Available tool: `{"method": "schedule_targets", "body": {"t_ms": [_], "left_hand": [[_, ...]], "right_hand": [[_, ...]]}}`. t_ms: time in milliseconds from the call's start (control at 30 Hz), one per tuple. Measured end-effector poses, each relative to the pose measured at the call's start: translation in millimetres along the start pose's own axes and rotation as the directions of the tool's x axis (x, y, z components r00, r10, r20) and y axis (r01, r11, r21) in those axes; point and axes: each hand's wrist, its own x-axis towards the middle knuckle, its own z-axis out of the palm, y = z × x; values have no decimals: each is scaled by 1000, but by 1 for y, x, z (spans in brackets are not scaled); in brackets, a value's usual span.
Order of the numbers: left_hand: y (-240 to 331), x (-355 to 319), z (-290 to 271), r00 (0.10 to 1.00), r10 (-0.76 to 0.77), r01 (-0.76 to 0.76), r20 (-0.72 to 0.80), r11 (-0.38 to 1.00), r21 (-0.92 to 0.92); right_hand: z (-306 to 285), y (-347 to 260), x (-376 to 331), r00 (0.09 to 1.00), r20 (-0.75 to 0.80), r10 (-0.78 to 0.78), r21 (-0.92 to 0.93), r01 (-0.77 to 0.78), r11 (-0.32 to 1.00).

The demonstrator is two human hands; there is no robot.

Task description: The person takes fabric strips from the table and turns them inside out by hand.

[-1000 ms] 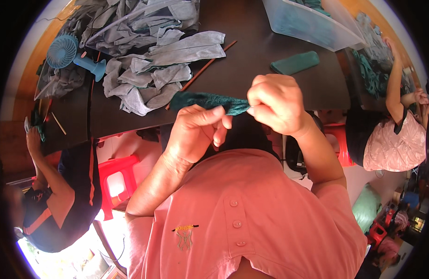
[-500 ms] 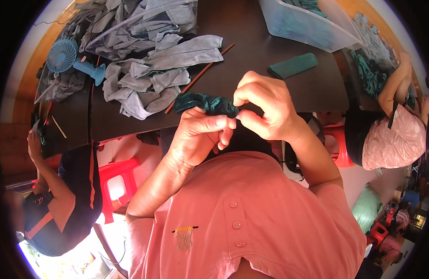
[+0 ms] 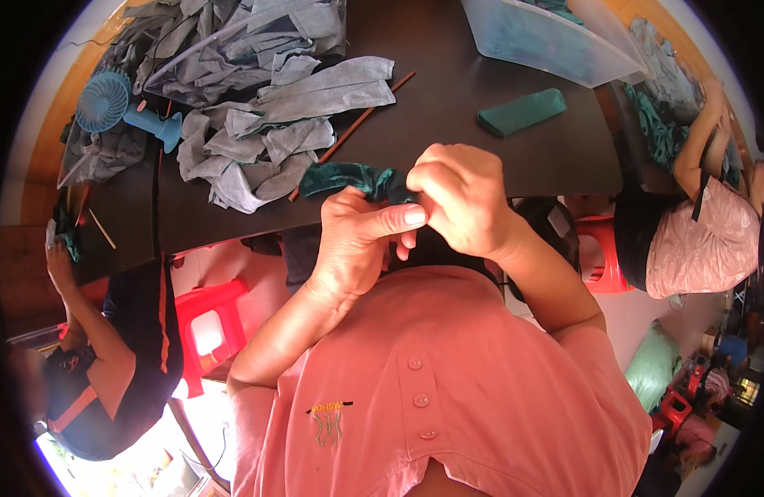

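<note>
A strip of dark green velvety fabric point(image 3: 349, 176) stretches between my two hands, just above the table's near edge. My left hand point(image 3: 361, 236) pinches it from below, thumb pointing right. Curled into a fist, my right hand point(image 3: 462, 199) grips the strip's right end, most of which its fingers hide. The hands touch at the left thumb tip. Behind the fabric a thin brown stick point(image 3: 353, 128) lies slanted on the table, partly under grey cloth pieces point(image 3: 303, 99). A flat folded green fabric piece point(image 3: 523, 113) rests farther right.
A clear bin point(image 3: 556, 41) with green fabric stands at the back right. Grey cloth fills another clear bin point(image 3: 258, 45) at the back left, near a small blue fan point(image 3: 104, 101). Co-workers sit on both sides. A red stool point(image 3: 208, 331) is at left.
My right hand has closed from a pinch into a fist and turned over the strip's end, shifting slightly down and left. My left thumb now reaches against it.
</note>
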Motion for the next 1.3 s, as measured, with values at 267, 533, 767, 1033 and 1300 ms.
{"method": "schedule_targets", "body": {"t_ms": [267, 533, 767, 1033, 1300], "left_hand": [[-6, 4, -4, 985, -99, 124, 139, 976, -180], [2, 6, -11, 975, -133, 161, 178, 975, -151], [14, -22, -11, 757, -178, 179, 628, 982, 63], [24, -36, -28, 751, -133, -24, 647, 973, 228], [39, -39, -25, 979, 106, -134, 175, 979, 155]], "right_hand": [[-13, 9, -18, 995, 16, 95, 236, -96, 967], [-24, 3, -4, 993, 114, 29, 194, -51, 980], [-54, 7, -8, 910, -79, 408, 574, -293, 765], [-72, -28, -17, 965, -121, 232, 525, -137, 840], [-93, -36, -10, 872, -392, 294, 467, -86, 880]]}}
